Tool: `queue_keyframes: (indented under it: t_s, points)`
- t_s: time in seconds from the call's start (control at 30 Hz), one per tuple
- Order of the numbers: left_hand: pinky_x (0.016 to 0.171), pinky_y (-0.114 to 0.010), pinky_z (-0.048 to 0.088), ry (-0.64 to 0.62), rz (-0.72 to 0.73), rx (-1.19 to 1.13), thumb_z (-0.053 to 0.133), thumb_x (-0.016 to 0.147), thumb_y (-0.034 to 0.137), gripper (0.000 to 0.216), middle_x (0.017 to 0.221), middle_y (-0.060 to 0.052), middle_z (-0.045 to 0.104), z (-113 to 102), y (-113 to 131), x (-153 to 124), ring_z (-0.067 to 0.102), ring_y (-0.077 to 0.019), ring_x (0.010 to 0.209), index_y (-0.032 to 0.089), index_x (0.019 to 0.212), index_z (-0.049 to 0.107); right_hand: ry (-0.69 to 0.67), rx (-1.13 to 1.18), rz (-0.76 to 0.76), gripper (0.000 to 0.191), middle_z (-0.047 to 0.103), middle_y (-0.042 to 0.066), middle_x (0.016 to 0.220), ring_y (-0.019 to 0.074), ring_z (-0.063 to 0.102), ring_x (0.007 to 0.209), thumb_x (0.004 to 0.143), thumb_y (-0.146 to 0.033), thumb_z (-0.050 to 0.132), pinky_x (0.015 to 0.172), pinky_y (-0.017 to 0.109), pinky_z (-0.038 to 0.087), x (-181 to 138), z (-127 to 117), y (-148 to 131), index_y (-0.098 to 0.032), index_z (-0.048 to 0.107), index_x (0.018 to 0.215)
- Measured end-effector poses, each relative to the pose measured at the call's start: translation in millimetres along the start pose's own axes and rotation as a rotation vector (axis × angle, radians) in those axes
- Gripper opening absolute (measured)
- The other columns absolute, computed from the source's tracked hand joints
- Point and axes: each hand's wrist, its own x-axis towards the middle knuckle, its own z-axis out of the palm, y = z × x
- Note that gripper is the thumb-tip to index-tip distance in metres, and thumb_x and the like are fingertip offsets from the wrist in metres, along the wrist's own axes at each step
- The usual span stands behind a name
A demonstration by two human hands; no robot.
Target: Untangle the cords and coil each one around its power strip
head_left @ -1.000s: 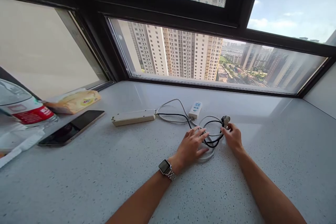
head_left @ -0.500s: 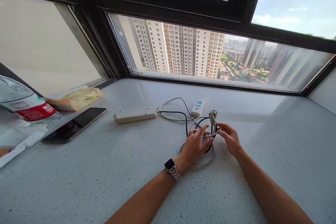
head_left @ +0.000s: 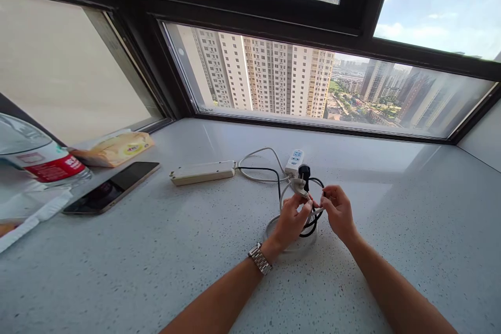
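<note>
A white plug [head_left: 299, 187] points up out of my left hand [head_left: 290, 223], whose thumb and fingers close on its cord. My right hand [head_left: 338, 212] pinches the cords just to the right; a white cord [head_left: 316, 212] runs between both hands. Behind the white plug stands a black plug [head_left: 304, 171]. A black cord [head_left: 309, 233] loops beneath my fingers, tangled with the white one, partly hidden by my left hand. Just beyond lies a small white power strip [head_left: 295, 161]. A longer cream power strip [head_left: 203, 172] rests on its side to the left, with a black cord leading from its end.
On the left of the speckled white counter [head_left: 176, 261] are a dark phone [head_left: 111, 188], a tissue pack [head_left: 113, 149] and a large plastic bottle [head_left: 47, 159]. Black window frames [head_left: 250, 21] border the counter's far side.
The white plug has tipped left and come closer to my left fingers, and the black plug now shows apart behind it. My left fingers have closed and the wrist has turned.
</note>
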Motion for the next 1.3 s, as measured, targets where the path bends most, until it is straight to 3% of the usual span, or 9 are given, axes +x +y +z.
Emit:
queue_keyframes:
  t_s: [0.1,0.3,0.4,0.57,0.77,0.9,1.13,1.23,1.3]
  points:
    - [0.072,-0.031,0.044,0.046,0.041,0.107,0.035,0.087,0.032,0.026,0.073,-0.003,0.065,-1,-2,2,0.058,-0.0173,0.069,0.018,0.080,0.056,0.098,0.133,0.129,0.019,0.055,-0.003,0.069,0.0121,0.054,0.057,0.069,-0.026,0.058,0.056,0.027,0.044,2,2,2,-0.021,0.053,0.086]
    - [0.077,-0.034,0.038,-0.157,0.180,0.464,0.039,0.086,0.024,0.020,0.076,-0.003,0.065,4,4,2,0.059,-0.0182,0.072,0.019,0.088,0.058,0.183,0.445,0.160,0.028,0.059,-0.002,0.074,0.0111,0.054,0.059,0.062,-0.023,0.065,0.059,0.027,0.046,10,-4,-18,-0.022,0.052,0.086]
    - [0.074,-0.033,0.036,-0.217,0.200,0.514,0.037,0.089,0.022,0.023,0.071,-0.003,0.065,4,11,-1,0.059,-0.0175,0.070,0.019,0.085,0.059,0.171,0.392,0.086,0.024,0.059,-0.002,0.073,0.0115,0.054,0.061,0.065,-0.024,0.064,0.061,0.027,0.045,12,-9,-29,-0.022,0.053,0.086]
    - [0.076,-0.038,0.034,-0.336,0.269,0.632,0.028,0.096,0.030,0.050,0.053,-0.005,0.057,0,14,-4,0.056,-0.0184,0.063,0.018,0.056,0.055,0.145,0.090,-0.087,0.015,0.065,0.002,0.082,0.0165,0.058,0.071,0.074,-0.026,0.059,0.065,0.031,0.046,8,-12,-32,-0.022,0.056,0.089]
    - [0.076,-0.039,0.033,-0.199,0.217,0.747,0.034,0.095,0.033,0.042,0.064,-0.005,0.064,-2,11,-6,0.059,-0.0201,0.070,0.018,0.069,0.064,-0.128,-0.581,-0.570,0.019,0.065,0.006,0.112,0.0257,0.054,0.103,0.082,-0.023,0.053,0.086,0.042,0.041,-4,-15,-22,-0.026,0.063,0.098]
    - [0.074,-0.036,0.035,-0.118,0.235,0.738,0.043,0.091,0.033,0.031,0.071,-0.004,0.067,-10,8,-4,0.060,-0.0195,0.072,0.019,0.075,0.065,-0.141,-0.760,-0.706,0.025,0.065,0.005,0.114,0.0263,0.051,0.109,0.083,-0.020,0.052,0.092,0.043,0.036,-7,-15,-14,-0.029,0.064,0.103]
    - [0.072,-0.031,0.043,0.254,0.485,0.704,0.047,0.085,0.028,0.016,0.077,-0.005,0.062,-33,8,3,0.056,-0.0177,0.075,0.020,0.076,0.058,-0.060,-0.665,-0.610,0.027,0.065,0.007,0.108,0.0253,0.053,0.105,0.083,-0.018,0.047,0.088,0.044,0.043,-6,-7,-5,-0.026,0.063,0.104]
    - [0.057,-0.024,0.041,0.251,0.635,0.566,0.047,0.085,0.025,0.017,0.063,0.000,0.056,-45,5,3,0.051,-0.0119,0.058,0.020,0.069,0.053,0.028,-0.537,-0.521,0.029,0.064,0.009,0.107,0.0245,0.054,0.101,0.082,-0.019,0.046,0.081,0.042,0.047,-1,-10,-2,-0.025,0.062,0.105]
    - [0.050,-0.022,0.038,0.283,0.642,0.516,0.046,0.085,0.025,0.020,0.056,0.002,0.051,-52,4,2,0.046,-0.0101,0.050,0.020,0.066,0.050,0.114,-0.426,-0.395,0.028,0.062,0.010,0.108,0.0216,0.057,0.087,0.082,-0.021,0.047,0.069,0.036,0.049,4,-15,0,-0.023,0.062,0.105]
